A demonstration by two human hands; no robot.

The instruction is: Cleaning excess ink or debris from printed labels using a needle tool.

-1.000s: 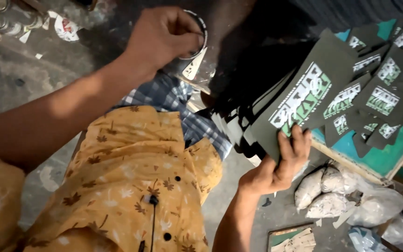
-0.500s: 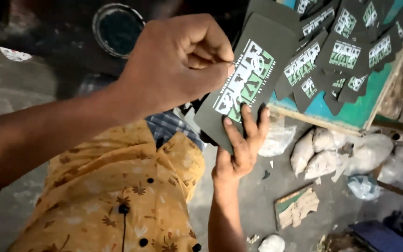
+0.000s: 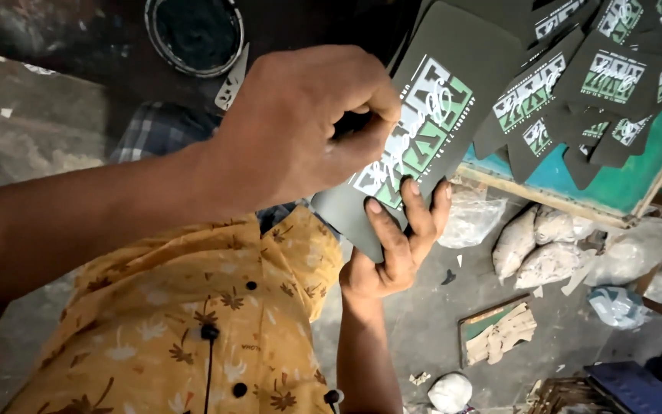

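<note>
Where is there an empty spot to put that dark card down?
Bare floor lies between the right hand and the bags. The teal board is crowded with cards, bare only along its near edge.
</note>
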